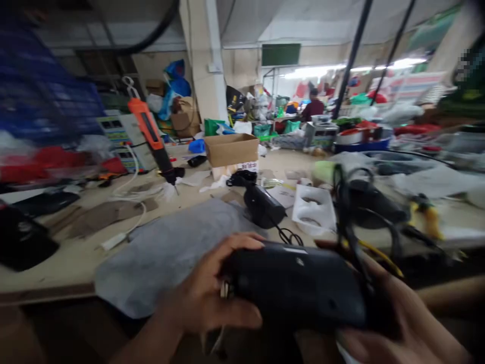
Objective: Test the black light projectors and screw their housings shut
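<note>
A black plastic device body (299,285) lies across both my hands, low in the head view near the table's front edge. My left hand (204,296) grips its left end, thumb below and fingers curled over the top. My right hand (394,318) cups its right end from underneath. Black and yellow wires (356,242) rise from the device's right side. Beneath and behind it a grey felt cloth (166,253) is spread on the beige worktable (68,263).
An orange and black electric screwdriver (151,136) hangs over the table at the left. A black hair-dryer-like unit (261,202), a white moulded tray (314,207) and a cardboard box (231,149) stand behind. A person (313,105) sits far back amid clutter.
</note>
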`<state>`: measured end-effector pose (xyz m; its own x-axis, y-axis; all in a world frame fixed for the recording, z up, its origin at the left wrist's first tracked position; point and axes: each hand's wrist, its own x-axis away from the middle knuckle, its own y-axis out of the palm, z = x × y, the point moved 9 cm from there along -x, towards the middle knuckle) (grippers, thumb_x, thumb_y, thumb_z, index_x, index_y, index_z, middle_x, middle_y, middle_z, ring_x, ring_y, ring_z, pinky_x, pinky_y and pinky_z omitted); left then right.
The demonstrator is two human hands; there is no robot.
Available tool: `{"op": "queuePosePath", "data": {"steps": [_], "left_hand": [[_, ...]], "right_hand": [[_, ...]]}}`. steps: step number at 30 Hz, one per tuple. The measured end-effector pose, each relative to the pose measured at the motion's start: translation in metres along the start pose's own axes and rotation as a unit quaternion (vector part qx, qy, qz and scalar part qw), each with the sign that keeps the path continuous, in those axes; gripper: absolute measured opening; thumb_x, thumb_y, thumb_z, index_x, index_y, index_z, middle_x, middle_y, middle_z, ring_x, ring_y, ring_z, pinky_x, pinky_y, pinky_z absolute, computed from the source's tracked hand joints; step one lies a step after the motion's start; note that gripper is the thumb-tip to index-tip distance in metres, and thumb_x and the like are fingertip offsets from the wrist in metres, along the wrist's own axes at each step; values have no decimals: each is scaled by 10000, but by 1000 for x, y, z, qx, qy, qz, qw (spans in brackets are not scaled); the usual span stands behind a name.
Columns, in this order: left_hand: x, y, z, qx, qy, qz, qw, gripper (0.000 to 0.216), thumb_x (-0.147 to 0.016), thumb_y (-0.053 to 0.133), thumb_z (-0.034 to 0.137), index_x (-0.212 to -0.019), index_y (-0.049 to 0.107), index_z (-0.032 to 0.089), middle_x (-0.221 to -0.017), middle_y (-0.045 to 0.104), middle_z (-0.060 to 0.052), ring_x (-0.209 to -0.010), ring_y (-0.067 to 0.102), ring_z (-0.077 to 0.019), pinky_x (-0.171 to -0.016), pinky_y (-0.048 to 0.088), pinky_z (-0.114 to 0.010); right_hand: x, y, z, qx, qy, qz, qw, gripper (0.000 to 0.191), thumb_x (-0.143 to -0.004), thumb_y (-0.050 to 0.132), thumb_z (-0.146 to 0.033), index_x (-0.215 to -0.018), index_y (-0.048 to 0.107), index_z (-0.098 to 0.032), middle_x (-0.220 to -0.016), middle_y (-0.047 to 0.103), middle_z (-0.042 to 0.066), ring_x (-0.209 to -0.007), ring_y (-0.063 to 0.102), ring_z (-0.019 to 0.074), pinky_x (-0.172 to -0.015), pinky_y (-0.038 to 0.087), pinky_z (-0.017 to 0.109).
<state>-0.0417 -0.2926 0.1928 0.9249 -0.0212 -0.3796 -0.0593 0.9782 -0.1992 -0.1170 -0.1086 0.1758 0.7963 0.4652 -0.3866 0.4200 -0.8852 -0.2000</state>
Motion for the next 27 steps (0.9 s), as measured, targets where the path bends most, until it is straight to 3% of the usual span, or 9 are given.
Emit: {"op": "queuePosePath", "data": {"steps": [4, 8, 11, 15, 18, 20, 22, 25, 27], "left_hand": [[26, -102, -16, -64, -53, 211, 974, 533, -704, 766, 362, -1158, 505, 266, -1224, 558, -71, -1106, 554, -270, -844, 494, -327], [43, -150, -40, -133, -110, 282, 944, 482, -747, 708, 368, -1149, 483, 226, -1158, 567, -80, -1035, 579, -250, -824, 508, -341], [46, -153, -43, -195, -96, 268, 939, 383, -823, 605, 383, -1150, 490, 219, -1196, 555, -94, -1105, 548, -264, -913, 470, -392], [48, -143, -41, -257, -67, 246, 932, 369, -900, 497, 344, -1245, 417, 240, -1360, 470, -109, -1280, 430, -274, -1051, 358, -466], [51, -140, -43, -285, -69, 238, 926, 453, -941, 421, 305, -1375, 295, 297, -1522, 277, -79, -1397, 258, -266, -1105, 285, -496], [51, -139, -43, -295, -66, 223, 927, 426, -954, 381, 293, -1377, 334, 328, -1541, 233, -50, -1405, 240, -261, -1104, 296, -488], [49, -138, -42, -293, -63, 208, 931, 358, -965, 340, 284, -1301, 455, 329, -1503, 297, -50, -1366, 324, -251, -1079, 341, -472], [44, -138, -41, -283, -54, 200, 937, 318, -921, 466, 344, -1228, 524, 292, -1425, 382, -93, -1291, 422, -272, -1043, 378, -482], [40, -138, -43, -273, -53, 202, 939, 508, -759, 700, 401, -1218, 528, 267, -1385, 412, -122, -1238, 470, -317, -1006, 411, -496]], "right_hand": [[-93, 68, -4, 100, -9, -85, 991, 682, -685, 689, -554, -1233, 532, -180, -1141, 658, 121, -1032, 620, 332, -853, 522, 451], [-156, 114, -9, 286, -51, -98, 952, 740, -714, 606, -551, -1240, 508, -40, -1055, 658, 229, -999, 617, 391, -831, 499, 526], [-178, 147, -38, 347, -133, -83, 925, 694, -706, 651, -489, -1232, 516, -57, -1051, 641, 226, -1008, 604, 395, -836, 488, 526], [-205, 205, -88, 193, -188, -77, 960, 928, -569, 748, -588, -1310, 420, -136, -1172, 576, 192, -1109, 546, 397, -876, 465, 544], [-228, 252, -108, 92, -181, -54, 978, 1088, -473, 802, -578, -1354, 335, -143, -1231, 528, 193, -1177, 486, 418, -911, 429, 572], [-238, 279, -112, 87, -182, -49, 978, 1021, -508, 824, -476, -1342, 339, -140, -1178, 562, 180, -1138, 516, 407, -908, 433, 565], [-243, 298, -112, 109, -187, -59, 974, 780, -633, 767, -329, -1294, 393, -149, -1046, 625, 143, -1033, 584, 370, -882, 453, 552], [-246, 307, -106, 118, -182, -52, 975, 556, -736, 645, -255, -1243, 443, -144, -1024, 632, 145, -1002, 599, 334, -891, 454, 527], [-249, 309, -102, 92, -163, -44, 981, 746, -692, 696, -369, -1310, 374, -106, -1202, 552, 205, -1128, 534, 355, -940, 432, 512]]}}
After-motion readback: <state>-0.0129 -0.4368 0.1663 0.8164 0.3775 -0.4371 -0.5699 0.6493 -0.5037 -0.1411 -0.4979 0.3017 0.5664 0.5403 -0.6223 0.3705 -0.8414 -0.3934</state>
